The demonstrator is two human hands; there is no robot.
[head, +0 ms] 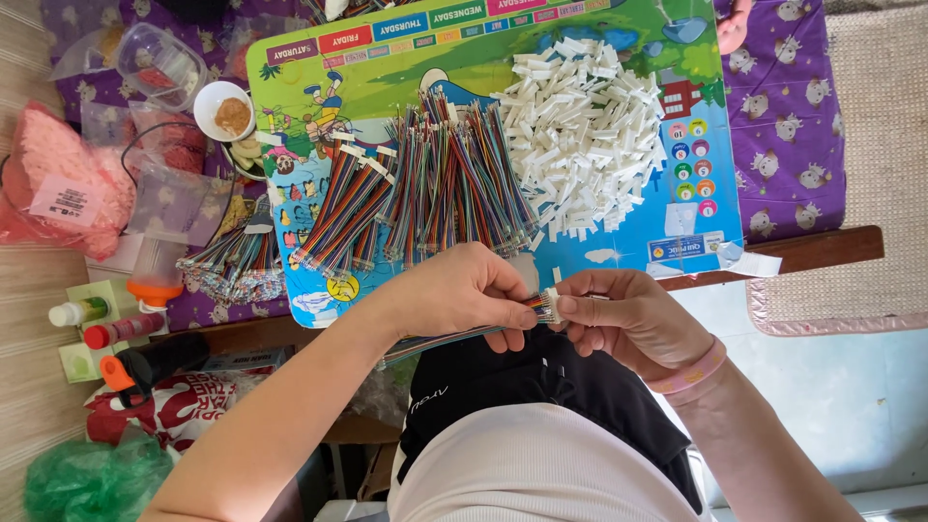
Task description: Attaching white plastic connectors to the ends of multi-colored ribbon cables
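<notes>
Wires (pixel 454 336) in many colours, bunched flat like a ribbon, lay pinched in the person's left hand (pixel 464 290), just over the lap. Right hand (pixel 628 319) held a small white plug (pixel 551 305) tight at the tip of those wires, fingers closed on it. Both hands met near the table's edge. Up on the bright picture board (pixel 406 58) sat a big pile of wire bundles (pixel 425 184) and a heap of white plugs (pixel 590 130) beside it.
</notes>
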